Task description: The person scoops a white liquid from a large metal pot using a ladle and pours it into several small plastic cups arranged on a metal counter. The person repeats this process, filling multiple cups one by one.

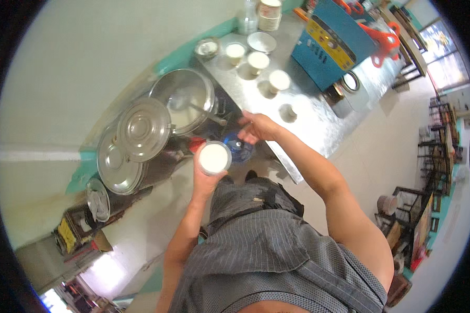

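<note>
My left hand (204,180) grips a clear cup (214,158) filled with a white liquid, upright in front of my apron. Nothing is in my right hand (257,127), whose fingers are spread by the edge of the metal table (317,137). Just left of that hand stands a large steel pot (208,84) holding pale liquid. A ladle (207,113) leans in it, its handle reaching over the rim toward my right hand. On the table, several cups of white liquid (279,81) form a slanting row; glare washes out the nearest one.
Lidded steel pots (119,168) line the wall at left. A blue machine (329,43) with orange-red handles stands on the table. Behind the cups are a metal bowl (261,42) and a stack of tubs (269,17). A blue container (241,148) sits low beneath my hands.
</note>
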Demonstrator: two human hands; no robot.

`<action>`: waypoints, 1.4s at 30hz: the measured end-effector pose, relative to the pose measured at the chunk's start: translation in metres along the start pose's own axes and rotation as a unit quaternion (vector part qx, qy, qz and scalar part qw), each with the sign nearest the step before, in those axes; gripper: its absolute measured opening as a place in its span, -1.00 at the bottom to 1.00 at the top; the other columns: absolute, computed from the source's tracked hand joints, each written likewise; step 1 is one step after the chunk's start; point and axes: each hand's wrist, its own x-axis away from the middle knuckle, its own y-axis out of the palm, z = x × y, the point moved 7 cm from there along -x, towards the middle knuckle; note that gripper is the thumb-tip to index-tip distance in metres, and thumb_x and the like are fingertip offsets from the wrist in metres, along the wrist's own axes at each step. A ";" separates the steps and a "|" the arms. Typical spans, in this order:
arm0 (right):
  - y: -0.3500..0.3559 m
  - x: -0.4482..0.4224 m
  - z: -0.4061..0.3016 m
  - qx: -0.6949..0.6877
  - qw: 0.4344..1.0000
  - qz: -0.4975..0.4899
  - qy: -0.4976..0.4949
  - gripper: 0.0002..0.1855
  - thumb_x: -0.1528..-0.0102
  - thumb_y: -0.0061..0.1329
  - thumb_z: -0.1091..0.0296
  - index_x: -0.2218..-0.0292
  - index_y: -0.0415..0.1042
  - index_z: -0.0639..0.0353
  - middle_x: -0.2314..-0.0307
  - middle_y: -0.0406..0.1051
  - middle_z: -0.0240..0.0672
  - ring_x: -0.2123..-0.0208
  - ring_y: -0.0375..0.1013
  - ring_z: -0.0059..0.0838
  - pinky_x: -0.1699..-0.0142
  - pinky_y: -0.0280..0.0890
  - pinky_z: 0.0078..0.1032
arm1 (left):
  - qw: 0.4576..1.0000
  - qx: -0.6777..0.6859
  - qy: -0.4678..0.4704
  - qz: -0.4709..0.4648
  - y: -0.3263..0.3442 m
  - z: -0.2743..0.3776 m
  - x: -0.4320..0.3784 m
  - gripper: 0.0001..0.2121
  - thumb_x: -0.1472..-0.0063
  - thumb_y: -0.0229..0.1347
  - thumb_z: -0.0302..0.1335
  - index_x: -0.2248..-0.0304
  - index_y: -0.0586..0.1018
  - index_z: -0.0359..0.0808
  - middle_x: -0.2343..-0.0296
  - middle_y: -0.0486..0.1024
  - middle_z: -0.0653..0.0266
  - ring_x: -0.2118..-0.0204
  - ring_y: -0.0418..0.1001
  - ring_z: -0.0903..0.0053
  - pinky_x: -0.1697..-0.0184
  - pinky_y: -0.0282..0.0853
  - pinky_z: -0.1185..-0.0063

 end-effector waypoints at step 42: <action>-0.074 0.270 0.283 -0.182 0.920 0.347 0.027 -0.47 -0.31 -0.20 0.02 0.01 0.31 0.40 0.45 0.46 -0.20 0.59 0.42 -0.51 0.50 0.34 -0.57 | 0.941 -0.085 -0.040 -0.325 0.307 -0.127 -0.077 -0.09 0.14 0.38 -0.53 -0.21 0.16 -0.16 -0.05 0.33 0.03 -0.12 0.30 0.23 -0.19 0.23 0.38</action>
